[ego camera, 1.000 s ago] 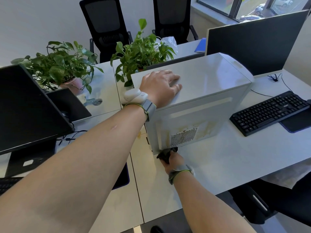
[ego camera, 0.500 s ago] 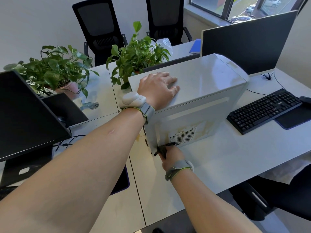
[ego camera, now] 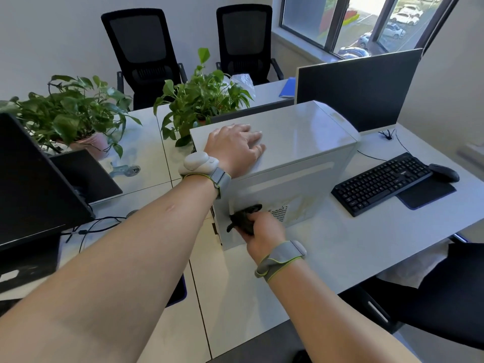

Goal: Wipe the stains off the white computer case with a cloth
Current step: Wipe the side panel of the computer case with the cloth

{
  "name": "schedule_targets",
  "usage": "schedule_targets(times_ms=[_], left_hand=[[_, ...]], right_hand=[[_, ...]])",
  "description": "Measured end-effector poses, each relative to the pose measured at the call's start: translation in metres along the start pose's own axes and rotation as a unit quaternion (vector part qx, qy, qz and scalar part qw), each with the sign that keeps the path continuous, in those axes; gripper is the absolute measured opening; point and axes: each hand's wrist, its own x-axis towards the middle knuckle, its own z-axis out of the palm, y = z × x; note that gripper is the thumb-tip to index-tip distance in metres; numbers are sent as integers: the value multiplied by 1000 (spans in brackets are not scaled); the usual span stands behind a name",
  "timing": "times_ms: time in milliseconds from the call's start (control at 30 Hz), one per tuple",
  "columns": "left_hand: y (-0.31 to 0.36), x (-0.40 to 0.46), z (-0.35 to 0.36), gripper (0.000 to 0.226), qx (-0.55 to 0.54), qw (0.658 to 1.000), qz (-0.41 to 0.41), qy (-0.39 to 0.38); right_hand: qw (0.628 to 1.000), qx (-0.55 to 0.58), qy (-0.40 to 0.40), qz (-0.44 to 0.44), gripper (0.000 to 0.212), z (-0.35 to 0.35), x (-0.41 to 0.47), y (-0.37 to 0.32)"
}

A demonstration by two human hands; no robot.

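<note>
Right hand point(ego camera: 264, 231) pressing dark cloth point(ego camera: 245, 218), yellow-stained white computer case point(ego camera: 296, 150)

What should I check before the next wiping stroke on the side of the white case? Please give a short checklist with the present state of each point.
1. Left hand rests flat on top of the white computer case to steady it: ok.
2. Right hand has a grip on the dark cloth: ok.
3. Cloth touches the side panel, left of the vent grille: ok.
4. Yellowish stains right of the grille are removed: not ok, they still show.
5. Keyboard stands apart from the case, out of the stroke path: ok.
6. Cloth is damp enough: cannot tell.
</note>
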Motion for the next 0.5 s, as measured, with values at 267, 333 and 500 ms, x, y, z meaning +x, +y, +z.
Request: schedule_targets(times_ms=[267,333,500], left_hand=[[2,0,-3,50,-7,1000,-8,-3],[2,0,-4,50,-9,1000,-10,-3],[2,-2,-3,49,-11,1000,-10,0]], right_hand=[[981,43,-115,-148,25,-21,-62,-50],[984,54,-93,-145,21,-30,-63,-57],[996,12,-30,-83,25,-54,-33,-41]])
